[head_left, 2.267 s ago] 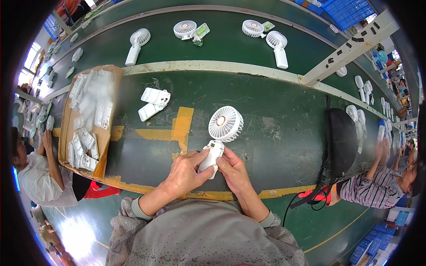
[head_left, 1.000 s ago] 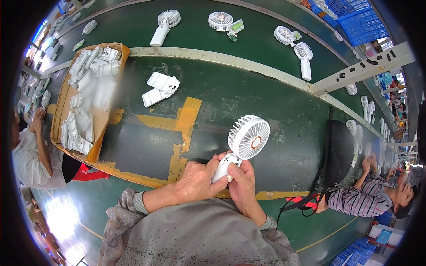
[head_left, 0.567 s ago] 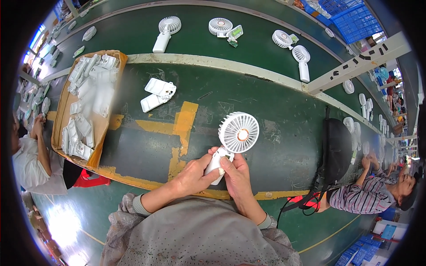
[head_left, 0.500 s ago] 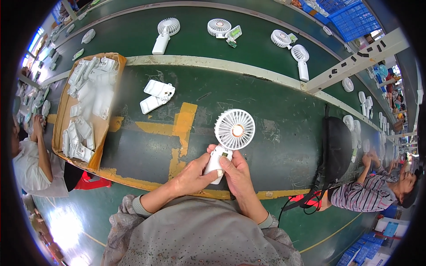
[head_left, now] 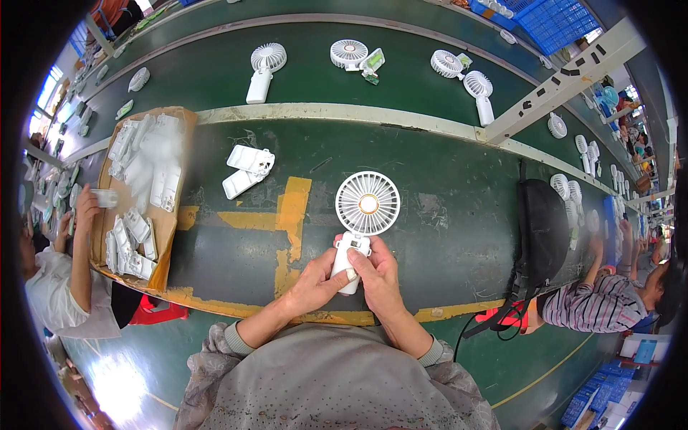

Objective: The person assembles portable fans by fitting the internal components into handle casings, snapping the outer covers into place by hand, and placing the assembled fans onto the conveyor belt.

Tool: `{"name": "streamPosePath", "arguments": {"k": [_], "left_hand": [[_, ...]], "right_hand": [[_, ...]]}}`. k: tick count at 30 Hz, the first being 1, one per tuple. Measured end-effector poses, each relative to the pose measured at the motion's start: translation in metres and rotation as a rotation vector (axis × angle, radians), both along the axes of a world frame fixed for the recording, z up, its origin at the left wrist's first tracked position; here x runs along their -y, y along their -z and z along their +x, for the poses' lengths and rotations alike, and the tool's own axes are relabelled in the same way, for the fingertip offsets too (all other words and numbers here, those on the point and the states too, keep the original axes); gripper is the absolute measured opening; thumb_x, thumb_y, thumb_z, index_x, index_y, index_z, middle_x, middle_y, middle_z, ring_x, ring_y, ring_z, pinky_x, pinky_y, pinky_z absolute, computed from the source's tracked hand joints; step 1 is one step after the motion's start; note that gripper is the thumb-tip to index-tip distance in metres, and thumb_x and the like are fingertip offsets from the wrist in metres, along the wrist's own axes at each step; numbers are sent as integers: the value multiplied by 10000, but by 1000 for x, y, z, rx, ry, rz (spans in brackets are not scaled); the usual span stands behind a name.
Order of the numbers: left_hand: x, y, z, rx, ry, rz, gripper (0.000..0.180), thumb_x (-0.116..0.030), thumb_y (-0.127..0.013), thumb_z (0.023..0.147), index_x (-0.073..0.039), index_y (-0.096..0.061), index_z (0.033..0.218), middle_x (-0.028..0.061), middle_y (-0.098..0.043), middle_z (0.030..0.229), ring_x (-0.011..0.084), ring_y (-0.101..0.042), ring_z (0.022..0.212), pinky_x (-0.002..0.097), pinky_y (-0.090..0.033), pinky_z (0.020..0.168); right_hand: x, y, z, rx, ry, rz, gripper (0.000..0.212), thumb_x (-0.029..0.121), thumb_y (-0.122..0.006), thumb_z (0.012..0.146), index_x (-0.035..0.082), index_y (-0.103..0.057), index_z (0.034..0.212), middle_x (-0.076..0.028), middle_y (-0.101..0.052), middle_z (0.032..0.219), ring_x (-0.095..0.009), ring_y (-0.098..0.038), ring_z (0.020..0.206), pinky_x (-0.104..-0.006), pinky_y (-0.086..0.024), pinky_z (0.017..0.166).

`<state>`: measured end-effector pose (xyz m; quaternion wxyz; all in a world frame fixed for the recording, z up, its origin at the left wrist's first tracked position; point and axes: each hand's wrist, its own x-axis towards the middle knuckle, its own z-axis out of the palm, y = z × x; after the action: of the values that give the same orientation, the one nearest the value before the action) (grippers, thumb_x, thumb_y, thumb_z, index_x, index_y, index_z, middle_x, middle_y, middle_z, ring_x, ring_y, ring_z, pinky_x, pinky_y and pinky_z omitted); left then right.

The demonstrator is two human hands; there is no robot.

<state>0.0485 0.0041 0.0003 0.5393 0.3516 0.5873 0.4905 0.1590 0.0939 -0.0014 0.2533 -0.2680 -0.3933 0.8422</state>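
Observation:
A white handheld fan (head_left: 368, 203) with a round slatted head and a pale orange ring at its centre is held upright over the bench's near side. My left hand (head_left: 316, 280) grips the handle from the left, its thumb along the lower part. From the right, my right hand (head_left: 379, 279) wraps the same handle, the thumb pressing near its upper front, just below a small dark window. Fingers behind the handle are mostly hidden. Farther off to the left lie two white plastic handle shells (head_left: 247, 170), touching each other.
On the left, a cardboard tray (head_left: 178, 208) holds white plastic parts; a co-worker's hand (head_left: 87, 208) lifts one there. A black bag (head_left: 542, 236) sits at the right edge. Beyond a pale rail (head_left: 308, 112), several fans (head_left: 268, 59) lie on a green belt. A post (head_left: 566, 79) rises at right.
The fan has come slightly left and more upright in my hands, its face turned toward me. At the left, the co-worker's hand has reached the tray and holds a white part.

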Motion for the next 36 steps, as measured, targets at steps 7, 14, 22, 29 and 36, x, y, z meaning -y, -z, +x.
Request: {"name": "streamPosePath", "arguments": {"k": [7,14,22,29,36], "left_hand": [[-4,7,-8,286,-61,32,367,-228,-535,918,9,-451,1184,74,-589,981,132,-578,854,274,-485,711],[-10,-3,-32,830,-15,93,461,-315,-531,908,11,-436,1219,152,-606,992,214,-609,853,288,-486,677],[-30,-53,-137,295,-313,151,360,-220,-527,886,1,-482,1165,136,-634,871,174,-632,681,253,-504,562],[-80,-55,-317,-1564,-708,-198,437,-200,-559,816,-34,-463,1209,230,-595,962,398,-577,907,453,-467,768],[-134,12,-363,-1556,-555,-643,413,-299,-619,802,-44,-518,1111,195,-492,1132,357,-516,1031,472,-416,894]], "right_hand": [[-12,3,-6,53,-39,2,335,189,-483,931,-23,-466,1189,-141,-578,1141,-156,-580,984,-294,-490,819],[-27,6,-8,-1,42,-71,472,362,-375,974,-11,-431,1256,-156,-555,1171,-225,-544,1075,-334,-421,930],[-37,34,-5,188,-19,166,331,218,-429,964,-26,-491,1179,-163,-598,1104,-222,-599,993,-326,-469,882],[-37,32,-12,174,-71,154,254,151,-446,952,-12,-517,1134,-146,-613,1059,-201,-615,937,-296,-510,793],[-39,34,-10,185,-91,181,261,161,-435,961,3,-506,1156,-129,-606,1063,-181,-607,938,-289,-513,785]]}}
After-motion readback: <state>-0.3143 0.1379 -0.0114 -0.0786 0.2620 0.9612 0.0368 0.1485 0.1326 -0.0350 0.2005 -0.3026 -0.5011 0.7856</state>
